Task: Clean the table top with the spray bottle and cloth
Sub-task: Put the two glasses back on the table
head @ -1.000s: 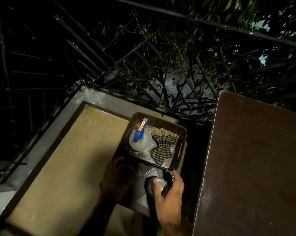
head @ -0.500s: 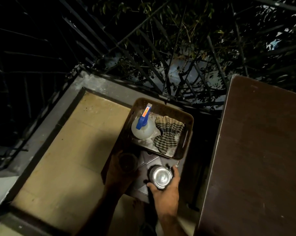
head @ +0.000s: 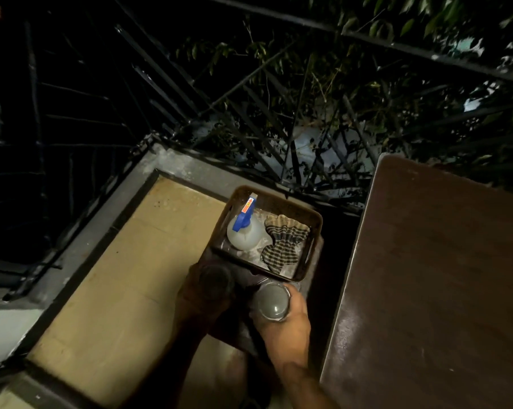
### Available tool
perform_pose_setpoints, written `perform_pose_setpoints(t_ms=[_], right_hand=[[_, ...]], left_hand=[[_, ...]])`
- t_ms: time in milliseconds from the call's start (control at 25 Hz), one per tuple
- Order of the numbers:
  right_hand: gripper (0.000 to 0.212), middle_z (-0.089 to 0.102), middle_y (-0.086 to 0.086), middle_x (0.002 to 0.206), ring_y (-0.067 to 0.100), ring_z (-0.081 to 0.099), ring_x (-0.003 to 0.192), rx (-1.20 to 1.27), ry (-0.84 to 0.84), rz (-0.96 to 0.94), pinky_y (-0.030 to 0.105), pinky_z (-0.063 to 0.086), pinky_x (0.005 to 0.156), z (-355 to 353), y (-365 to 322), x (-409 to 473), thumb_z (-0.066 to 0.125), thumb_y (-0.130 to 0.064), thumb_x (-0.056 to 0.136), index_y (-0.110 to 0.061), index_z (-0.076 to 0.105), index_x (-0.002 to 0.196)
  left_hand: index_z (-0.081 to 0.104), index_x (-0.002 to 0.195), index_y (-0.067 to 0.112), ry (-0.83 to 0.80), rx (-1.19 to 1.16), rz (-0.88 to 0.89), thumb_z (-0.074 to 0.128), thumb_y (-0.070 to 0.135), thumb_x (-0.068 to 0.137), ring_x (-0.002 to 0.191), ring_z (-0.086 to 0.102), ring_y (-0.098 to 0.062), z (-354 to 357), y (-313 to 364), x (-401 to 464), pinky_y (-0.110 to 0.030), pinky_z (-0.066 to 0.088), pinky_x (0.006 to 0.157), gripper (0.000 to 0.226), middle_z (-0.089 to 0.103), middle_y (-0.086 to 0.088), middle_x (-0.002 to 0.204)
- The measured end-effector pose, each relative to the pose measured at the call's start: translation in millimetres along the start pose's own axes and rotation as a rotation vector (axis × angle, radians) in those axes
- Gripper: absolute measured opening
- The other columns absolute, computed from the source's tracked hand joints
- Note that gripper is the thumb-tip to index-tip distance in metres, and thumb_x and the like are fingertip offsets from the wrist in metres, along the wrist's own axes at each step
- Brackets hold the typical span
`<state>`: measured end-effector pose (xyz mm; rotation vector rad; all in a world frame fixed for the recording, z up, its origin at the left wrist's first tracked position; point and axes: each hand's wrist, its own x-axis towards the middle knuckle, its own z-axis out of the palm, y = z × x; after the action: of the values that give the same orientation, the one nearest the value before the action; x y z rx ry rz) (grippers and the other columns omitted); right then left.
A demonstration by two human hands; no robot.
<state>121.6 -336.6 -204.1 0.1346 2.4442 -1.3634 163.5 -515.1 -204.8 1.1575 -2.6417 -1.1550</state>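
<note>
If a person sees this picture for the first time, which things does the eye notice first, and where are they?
First comes the spray bottle with its blue head, standing beside the checked cloth in a brown tray at the centre. Just below, the right hand grips a shiny steel cup, while the left hand holds a dark cup. The brown table top fills the right side.

You are looking down at a dim balcony at night. A tan tiled floor [head: 107, 290] fills the lower left, edged by a grey ledge [head: 190, 163]. Black railings [head: 166, 93] cross the top, with leafy branches [head: 323, 93] beyond at upper right.
</note>
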Motion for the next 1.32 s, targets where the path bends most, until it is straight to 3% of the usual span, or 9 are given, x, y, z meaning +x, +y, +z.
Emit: perform_pose_setpoints(t_ms=[120,200,320,520,680,920,1160,1320], right_hand=[[0.070,0.053,-0.019,0.113,0.001,0.057,0.101,-0.053,-0.080,-0.126,0.012,0.045,0.085,-26.9,-34.5,-5.7,0.085,-0.044,0.059,-0.040,0.051,0.120],[0.063,0.053,-0.019,0.107,0.002,0.057,0.097,-0.066,-0.092,-0.190,0.014,0.047,0.082,-48.7,-61.2,-8.0,0.080,-0.050,0.058,-0.041,0.052,0.113],[0.073,0.049,-0.018,0.110,-0.002,0.052,0.098,-0.077,-0.059,-0.273,0.008,0.040,0.083,-84.4,-92.4,-5.9,0.080,-0.049,0.051,-0.040,0.051,0.117],[0.082,0.045,-0.013,0.105,-0.001,0.048,0.091,-0.062,0.038,-0.392,-0.005,0.029,0.076,-162.3,-126.6,-2.0,0.087,-0.046,0.048,-0.035,0.051,0.121],[0.080,0.045,-0.012,0.106,-0.002,0.047,0.092,-0.051,0.127,-0.426,0.008,0.037,0.081,-220.5,-138.8,0.2,0.088,-0.044,0.050,-0.036,0.051,0.121],[0.075,0.043,-0.015,0.105,0.001,0.049,0.092,0.007,0.264,-0.435,0.014,0.036,0.079,-316.9,-132.2,1.2,0.087,-0.044,0.053,-0.040,0.047,0.116],[0.080,0.044,-0.011,0.107,0.004,0.049,0.091,-0.009,0.398,-0.360,0.020,0.037,0.079,-416.5,-87.5,3.8,0.088,-0.044,0.055,-0.034,0.047,0.123],[0.082,0.044,-0.009,0.108,0.005,0.047,0.091,-0.029,0.463,-0.297,0.021,0.037,0.080,-474.3,-53.1,7.1,0.090,-0.043,0.055,-0.032,0.048,0.125]], left_hand=[[0.062,0.115,0.021,0.046,-0.137,-0.044,0.080,0.060,0.060,0.094,0.067,-0.021,-36.8,47.6,-20.0,-0.037,0.056,0.085,0.070,0.068,0.003,0.104],[0.056,0.110,0.035,0.117,-0.242,-0.111,0.086,0.049,0.056,0.088,0.065,-0.014,-56.2,76.0,-34.0,-0.029,0.051,0.081,0.063,0.065,0.017,0.093],[0.053,0.127,0.036,0.179,-0.244,-0.095,0.092,0.026,0.058,0.107,0.065,-0.020,-72.6,112.6,-42.5,-0.032,0.051,0.094,0.080,0.068,0.009,0.112],[0.056,0.127,0.030,0.262,-0.234,0.012,0.093,0.029,0.054,0.104,0.067,-0.020,-91.5,194.5,-55.8,-0.032,0.054,0.092,0.082,0.071,0.003,0.115],[0.057,0.128,0.028,0.248,-0.263,0.068,0.094,0.034,0.054,0.105,0.067,-0.022,-88.3,255.0,-77.6,-0.035,0.056,0.092,0.083,0.072,0.000,0.115],[0.056,0.128,0.028,0.144,-0.286,0.152,0.092,0.032,0.056,0.103,0.067,-0.021,-60.9,325.4,-120.6,-0.035,0.056,0.091,0.080,0.070,0.002,0.111],[0.056,0.132,0.028,0.059,-0.264,0.205,0.092,0.035,0.058,0.098,0.061,-0.020,-10.2,384.5,-163.3,-0.033,0.052,0.085,0.083,0.068,-0.002,0.117],[0.054,0.134,0.029,-0.008,-0.248,0.238,0.092,0.036,0.059,0.105,0.064,-0.022,25.1,418.7,-186.3,-0.036,0.054,0.091,0.085,0.068,-0.002,0.119]])
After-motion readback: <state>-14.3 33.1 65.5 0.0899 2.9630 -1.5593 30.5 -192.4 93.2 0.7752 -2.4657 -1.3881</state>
